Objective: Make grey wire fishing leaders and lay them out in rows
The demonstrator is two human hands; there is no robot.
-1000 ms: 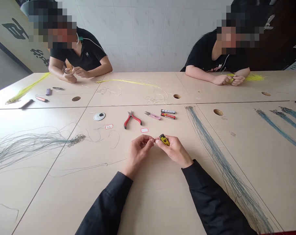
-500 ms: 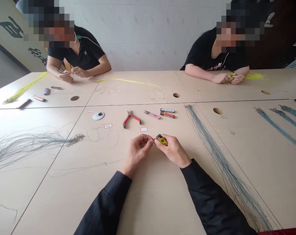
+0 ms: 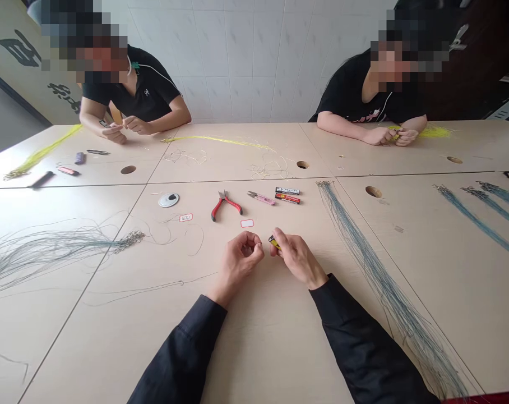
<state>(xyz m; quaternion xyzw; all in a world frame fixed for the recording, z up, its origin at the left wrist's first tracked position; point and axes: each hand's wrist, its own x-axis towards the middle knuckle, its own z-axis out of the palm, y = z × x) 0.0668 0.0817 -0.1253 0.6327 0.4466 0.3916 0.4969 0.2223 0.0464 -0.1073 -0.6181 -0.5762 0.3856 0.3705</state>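
My left hand (image 3: 241, 255) is closed in a pinch, with a tiny end of thin cord just showing at its fingertips. From behind that wrist the grey cord (image 3: 153, 285) trails left over the table, with a small loop or knot along it. My right hand (image 3: 299, 258) is wrapped round a yellow and black lighter (image 3: 274, 242), thumb on its top. A small gap separates the two hands. Beyond them lie red-handled pliers (image 3: 226, 205), pink thread snips (image 3: 261, 197) and two more lighters (image 3: 287, 198).
A blue-grey cord bundle (image 3: 364, 258) runs down the right, another cord bundle (image 3: 130, 240) lies left. More blue bundles (image 3: 481, 224) rest far right. A white round disc (image 3: 169, 200) and small labels (image 3: 246, 223) lie ahead. Two people sit opposite, handling yellow cords (image 3: 435, 132).
My right hand has drawn slightly right, away from the left fingertips. Its thumb has moved up onto the lighter's top. My left hand keeps its pinch in nearly the same place.
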